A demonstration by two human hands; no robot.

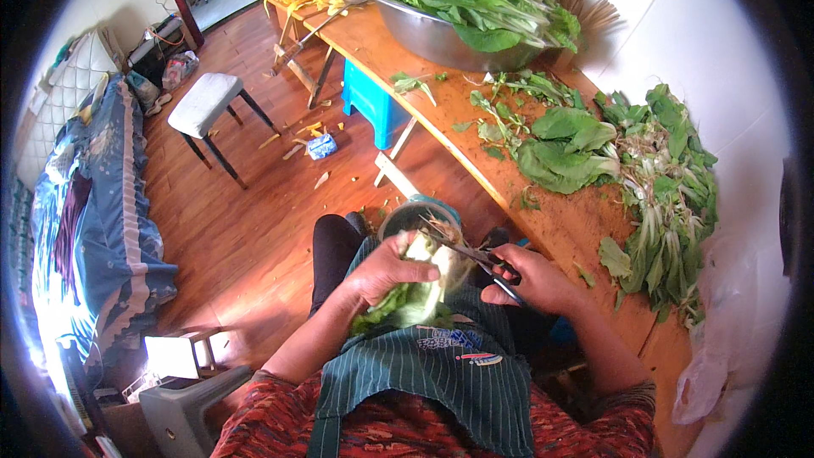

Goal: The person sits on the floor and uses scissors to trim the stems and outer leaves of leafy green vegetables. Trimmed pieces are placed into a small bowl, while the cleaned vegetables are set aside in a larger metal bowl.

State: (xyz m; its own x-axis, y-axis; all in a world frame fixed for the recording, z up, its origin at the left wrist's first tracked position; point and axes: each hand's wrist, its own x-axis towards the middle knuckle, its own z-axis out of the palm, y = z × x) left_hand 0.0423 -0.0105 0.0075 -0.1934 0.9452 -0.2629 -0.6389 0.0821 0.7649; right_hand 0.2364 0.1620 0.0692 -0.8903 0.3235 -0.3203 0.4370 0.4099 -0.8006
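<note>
My left hand [394, 267] grips a leafy green vegetable [407, 305] by its pale stem end, with the leaves hanging down over the apron on my lap. In my right hand [531, 280] is a pair of black-handled scissors [480, 257], its blades reaching left to the stem end. The blades look slightly parted, though glare blurs them. Under my hands, between my knees, stands a round bin [395, 219] holding brownish scraps. On the wooden table to the right lie loose green leaves [566, 146] and a heap of greens with roots [668, 191].
A large metal basin [432, 38] piled with greens stands at the table's far end. The wooden table's edge [470, 168] runs close by my right arm. A blue plastic stool [369, 102] is under the table; a padded stool [206, 105] stands on the littered floor to the left.
</note>
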